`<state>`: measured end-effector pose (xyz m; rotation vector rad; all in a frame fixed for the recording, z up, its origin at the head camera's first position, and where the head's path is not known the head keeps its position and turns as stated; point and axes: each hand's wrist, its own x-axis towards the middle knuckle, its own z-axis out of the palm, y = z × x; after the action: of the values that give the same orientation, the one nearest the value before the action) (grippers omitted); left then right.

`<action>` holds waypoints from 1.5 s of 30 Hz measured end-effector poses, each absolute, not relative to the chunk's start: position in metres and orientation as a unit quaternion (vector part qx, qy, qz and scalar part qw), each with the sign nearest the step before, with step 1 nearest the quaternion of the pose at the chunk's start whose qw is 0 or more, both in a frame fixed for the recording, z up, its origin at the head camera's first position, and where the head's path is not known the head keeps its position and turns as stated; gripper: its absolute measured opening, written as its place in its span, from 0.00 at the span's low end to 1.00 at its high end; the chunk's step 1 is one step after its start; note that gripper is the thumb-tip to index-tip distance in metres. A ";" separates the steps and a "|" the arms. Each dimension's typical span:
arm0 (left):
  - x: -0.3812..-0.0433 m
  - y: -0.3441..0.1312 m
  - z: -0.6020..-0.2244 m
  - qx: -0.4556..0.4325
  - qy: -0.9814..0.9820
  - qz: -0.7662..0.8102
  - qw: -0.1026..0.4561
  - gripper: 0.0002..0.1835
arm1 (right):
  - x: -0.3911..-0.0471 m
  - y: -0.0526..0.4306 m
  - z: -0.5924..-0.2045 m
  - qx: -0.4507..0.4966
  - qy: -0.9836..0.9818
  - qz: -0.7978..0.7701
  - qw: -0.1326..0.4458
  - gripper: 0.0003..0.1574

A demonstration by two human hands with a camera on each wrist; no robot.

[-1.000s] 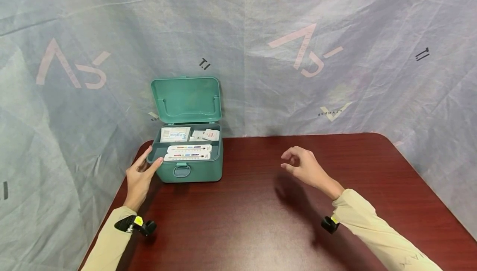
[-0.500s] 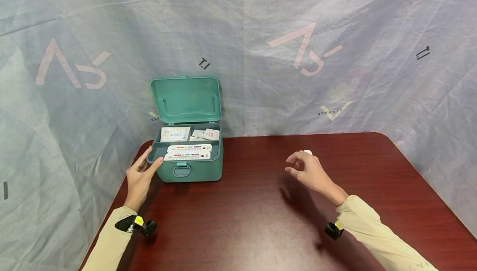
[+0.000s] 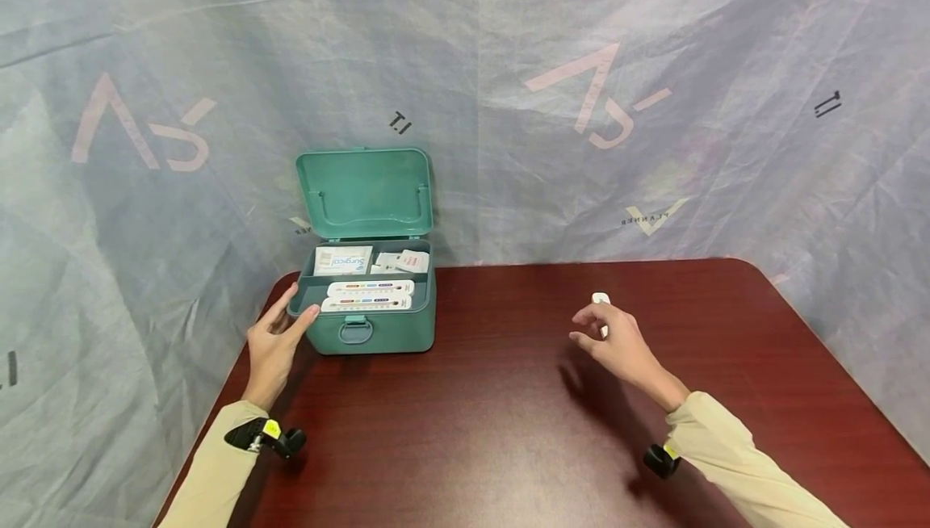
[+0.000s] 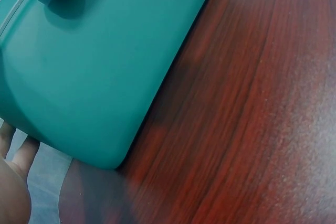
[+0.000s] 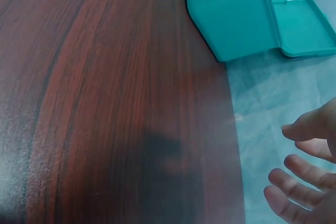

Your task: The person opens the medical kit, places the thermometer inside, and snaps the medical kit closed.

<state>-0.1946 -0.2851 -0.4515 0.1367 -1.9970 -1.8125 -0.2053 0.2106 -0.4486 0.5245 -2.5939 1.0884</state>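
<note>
At the left of the bench [image 3: 472, 407], the left hand [image 3: 270, 350] reaches up to the near left corner of a green box [image 3: 395, 333], its thumb by the front rim and a finger by the left side. These fingers are spread and nearly straight, resting at the corner without wrapping around it; the left wrist view shows two of them against the box's side.

Just right of that hand, the box stands upright with its lid [image 3: 370, 193] raised behind it, near the grey printed cloth [image 3: 479, 108]. Its rear left compartment holds a packet marked "Surgical" [image 3: 341, 260]; the rear right one holds small white packets [image 3: 402, 262]. In the long front compartment lie two white thermometers [image 3: 366, 303], side by side, and a ring latch [image 3: 355, 331] sits on the front wall below them.

Well to the right of the box, a slim white object [image 3: 600, 298] lies on the bench, partly covered from the head camera by the right hand [image 3: 617, 342]. One end shows beyond the knuckles, and a bit more between finger and thumb. That right hand is loosely curved and grasps nothing, thumb and fingertips apart, pointing toward the box.
</note>
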 end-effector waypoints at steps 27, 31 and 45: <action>-0.196 -0.287 -0.454 0.043 -0.711 -0.668 0.217 0.32 | -0.201 0.230 -0.469 0.109 -0.914 0.350 0.175 0.12; -0.196 -0.287 -0.454 0.042 -0.711 -0.667 0.218 0.32 | -0.201 0.234 -0.472 0.099 -0.918 0.338 0.185 0.13; -0.197 -0.286 -0.454 0.043 -0.715 -0.661 0.224 0.32 | -0.199 0.248 -0.483 0.061 -0.930 0.322 0.168 0.15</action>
<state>-0.1966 -0.2862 -0.4542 0.1191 -1.9731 -1.8252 -0.1991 0.2483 -0.4829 0.1732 -2.6453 0.9157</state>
